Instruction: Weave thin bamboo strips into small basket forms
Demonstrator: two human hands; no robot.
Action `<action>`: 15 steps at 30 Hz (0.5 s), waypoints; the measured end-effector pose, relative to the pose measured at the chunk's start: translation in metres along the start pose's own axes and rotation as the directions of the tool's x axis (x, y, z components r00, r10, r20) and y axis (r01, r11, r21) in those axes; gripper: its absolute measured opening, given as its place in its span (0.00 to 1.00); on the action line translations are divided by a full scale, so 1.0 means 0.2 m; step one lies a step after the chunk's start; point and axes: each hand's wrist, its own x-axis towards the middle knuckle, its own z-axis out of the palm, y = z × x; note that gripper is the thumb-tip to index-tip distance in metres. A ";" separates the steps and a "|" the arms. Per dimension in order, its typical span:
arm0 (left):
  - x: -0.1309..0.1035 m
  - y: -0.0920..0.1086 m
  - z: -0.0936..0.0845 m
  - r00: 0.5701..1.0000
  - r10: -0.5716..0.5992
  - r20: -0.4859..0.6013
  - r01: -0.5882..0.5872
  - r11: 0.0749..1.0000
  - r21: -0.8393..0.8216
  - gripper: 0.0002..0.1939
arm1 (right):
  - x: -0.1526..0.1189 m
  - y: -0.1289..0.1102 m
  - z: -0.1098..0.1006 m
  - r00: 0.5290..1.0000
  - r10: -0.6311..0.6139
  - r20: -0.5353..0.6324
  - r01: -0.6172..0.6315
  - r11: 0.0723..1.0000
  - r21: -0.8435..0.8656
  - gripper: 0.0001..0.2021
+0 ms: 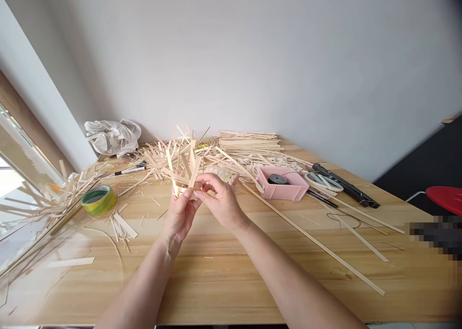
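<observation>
Both of my hands meet over the middle of the wooden table, around a small woven piece of bamboo strips (195, 171) with loose ends sticking upward. My left hand (180, 214) grips its lower part from below, the thumb pressed against the strips. From the right, my right hand (221, 200) pinches the same piece between thumb and forefinger, close to the left thumb. The exact hold of the fingertips is partly hidden by the hands. Behind the piece lies a heap of loose bamboo strips (153, 155).
A pink box (285, 190) holds a dark spool (277, 179); white-handled scissors (323, 181) and a black tool (346, 187) lie right of it. A tape roll (99, 200) sits left. White cloth (113, 137) and stacked strips (249, 142) are at the back.
</observation>
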 end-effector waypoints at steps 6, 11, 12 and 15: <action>-0.01 -0.02 0.01 0.998 -0.032 -0.059 0.029 0.999 -0.046 0.13 | -0.01 0.00 0.00 0.997 -0.063 -0.043 0.061 0.997 -0.044 0.10; -0.01 -0.02 0.00 0.997 -0.038 -0.064 0.035 0.998 -0.047 0.08 | 0.00 -0.01 -0.02 0.992 -0.126 -0.026 0.125 0.992 -0.034 0.11; -0.01 -0.02 0.00 0.998 -0.033 -0.059 0.031 0.999 -0.036 0.09 | 0.00 -0.01 -0.02 0.992 -0.121 -0.024 0.120 0.992 -0.035 0.11; -0.01 -0.02 0.01 0.999 -0.004 -0.040 0.004 1.000 -0.002 0.14 | -0.01 -0.01 -0.01 0.997 -0.072 0.004 0.072 0.997 -0.020 0.08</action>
